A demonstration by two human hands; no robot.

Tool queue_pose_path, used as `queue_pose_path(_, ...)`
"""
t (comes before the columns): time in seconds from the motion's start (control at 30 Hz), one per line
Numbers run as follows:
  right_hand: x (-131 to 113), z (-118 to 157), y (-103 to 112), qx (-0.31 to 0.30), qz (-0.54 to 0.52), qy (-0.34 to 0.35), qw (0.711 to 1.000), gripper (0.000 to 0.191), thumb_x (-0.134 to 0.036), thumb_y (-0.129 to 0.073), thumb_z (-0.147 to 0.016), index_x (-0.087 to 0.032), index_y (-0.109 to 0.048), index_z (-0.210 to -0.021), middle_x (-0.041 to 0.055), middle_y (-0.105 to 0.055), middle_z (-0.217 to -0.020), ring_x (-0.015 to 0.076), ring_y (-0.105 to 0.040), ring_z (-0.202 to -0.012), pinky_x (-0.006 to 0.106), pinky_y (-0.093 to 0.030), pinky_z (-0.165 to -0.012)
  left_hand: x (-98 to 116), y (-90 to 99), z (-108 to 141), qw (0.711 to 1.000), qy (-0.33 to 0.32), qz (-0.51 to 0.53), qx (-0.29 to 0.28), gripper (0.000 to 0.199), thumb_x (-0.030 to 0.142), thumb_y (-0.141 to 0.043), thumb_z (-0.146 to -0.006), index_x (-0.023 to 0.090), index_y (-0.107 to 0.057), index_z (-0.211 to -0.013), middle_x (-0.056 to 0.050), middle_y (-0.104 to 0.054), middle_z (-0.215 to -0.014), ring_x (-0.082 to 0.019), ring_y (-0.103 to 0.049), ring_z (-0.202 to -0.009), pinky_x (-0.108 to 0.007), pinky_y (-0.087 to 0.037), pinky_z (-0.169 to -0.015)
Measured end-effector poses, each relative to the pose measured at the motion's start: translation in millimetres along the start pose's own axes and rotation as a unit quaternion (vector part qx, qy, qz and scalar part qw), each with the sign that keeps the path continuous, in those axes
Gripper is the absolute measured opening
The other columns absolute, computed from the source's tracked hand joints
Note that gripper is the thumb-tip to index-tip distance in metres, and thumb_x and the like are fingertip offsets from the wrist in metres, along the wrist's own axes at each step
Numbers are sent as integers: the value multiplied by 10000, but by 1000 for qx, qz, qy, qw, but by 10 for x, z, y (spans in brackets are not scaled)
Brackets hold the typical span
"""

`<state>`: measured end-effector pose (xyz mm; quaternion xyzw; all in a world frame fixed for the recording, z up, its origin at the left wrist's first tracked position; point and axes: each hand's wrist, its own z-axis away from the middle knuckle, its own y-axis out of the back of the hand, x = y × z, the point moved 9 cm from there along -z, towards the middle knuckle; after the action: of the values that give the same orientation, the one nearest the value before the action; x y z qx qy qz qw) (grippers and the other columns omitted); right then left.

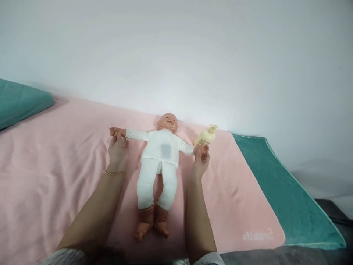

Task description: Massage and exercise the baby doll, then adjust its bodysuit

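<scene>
A baby doll (160,147) in a white suit lies on its back on a pink blanket (234,191), head toward the wall, arms spread out to both sides. My left hand (118,150) grips the doll's hand at the left, and a gold bracelet circles my wrist. At the right, my right hand (200,163) has its fingers closed on the doll's other hand. Just behind that hand stands a pale yellow pump bottle (205,136), slightly tilted. The doll's bare feet point toward me between my forearms.
A green pillow or folded cloth (24,101) is at the far left. Green fabric (292,195) shows beyond the blanket's right edge. A pale wall (176,55) rises behind the bed. Something dark (331,211) lies at the far right.
</scene>
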<state>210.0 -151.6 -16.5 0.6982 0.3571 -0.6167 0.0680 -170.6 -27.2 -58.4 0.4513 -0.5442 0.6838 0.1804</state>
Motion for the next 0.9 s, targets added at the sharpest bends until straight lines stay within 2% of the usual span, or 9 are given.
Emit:
queue_pose_path(0.07,271,-129,175,40,-22,-73,996,542,-436,-668,-815,-201,-549,-1289,121,-561,-1420,220,-594,-1262,441,-468,-1092,-125,114,-48,998,34,31,32,110,190,-575,-938,236,-578,-1037,-9,-635,-928,-95,-644,-836,-270,-537,-927)
queue_pose_path(0.13,480,-230,286,54,-27,-114,992,552,-484,-635,-831,-199,-536,-1294,118,-602,-1352,216,-636,-1199,436,-526,-1033,-221,188,-53,994,63,60,64,71,174,-555,-948,222,-566,-999,-4,-622,-890,-91,-644,-812,-274,-543,-928)
queue_pose_path(0.3,711,-332,373,57,-24,-139,988,491,-562,-563,-869,-214,-573,-1216,79,-651,-1218,185,-667,-1120,403,-579,-970,-246,236,-24,991,73,75,85,34,208,-560,-966,212,-594,-962,-10,-657,-882,-135,-666,-941,-316,-549,-952)
queue_pose_path(0.4,675,-301,347,59,-31,-134,989,529,-574,-577,-863,-196,-565,-1233,97,-631,-1267,190,-654,-1150,409,-573,-983,-124,179,6,997,39,24,60,116,294,-575,-975,192,-630,-971,10,-670,-873,-160,-662,-1024,-342,-526,-987)
queue_pose_path(0.53,469,-206,281,63,-34,-109,991,556,-543,-601,-866,-177,-550,-1280,114,-596,-1355,206,-627,-1211,413,-545,-1026,242,-9,168,993,-96,-38,48,221,301,-654,-921,183,-666,-1107,-26,-687,-1160,-188,-600,-1212,-353,-450,-1098)
queue_pose_path(0.63,186,-108,150,37,-11,-48,998,511,-483,-614,-874,-175,-562,-1279,121,-550,-1430,219,-578,-1284,414,-491,-1084,435,-308,370,983,-163,-81,-25,264,310,-713,-867,184,-690,-1099,-73,-690,-1208,-224,-626,-1188,-399,-477,-1077)
queue_pose_path(0.73,-123,53,-40,-5,12,33,999,437,-407,-628,-884,-165,-589,-1246,136,-560,-1430,225,-546,-1321,426,-427,-1133,448,-615,568,955,-185,-189,-136,284,323,-720,-853,199,-715,-1108,-77,-711,-1192,-253,-641,-1168,-429,-484,-1063)
queue_pose_path(0.8,-259,186,-205,-57,33,72,995,414,-367,-631,-891,-165,-587,-1249,141,-618,-1361,234,-585,-1276,447,-443,-1110,433,-793,704,914,-224,-258,-218,258,304,-692,-872,216,-725,-1112,-65,-717,-1191,-248,-642,-1170,-431,-477,-1068)
queue_pose_path(0.9,-340,374,-433,-153,101,127,975,375,-319,-642,-890,-183,-610,-1238,121,-674,-1272,242,-630,-1205,450,-491,-1052,433,-997,909,833,-318,-314,-327,222,246,-603,-925,237,-724,-1112,-45,-727,-1176,-228,-639,-1181,-437,-463,-1076)
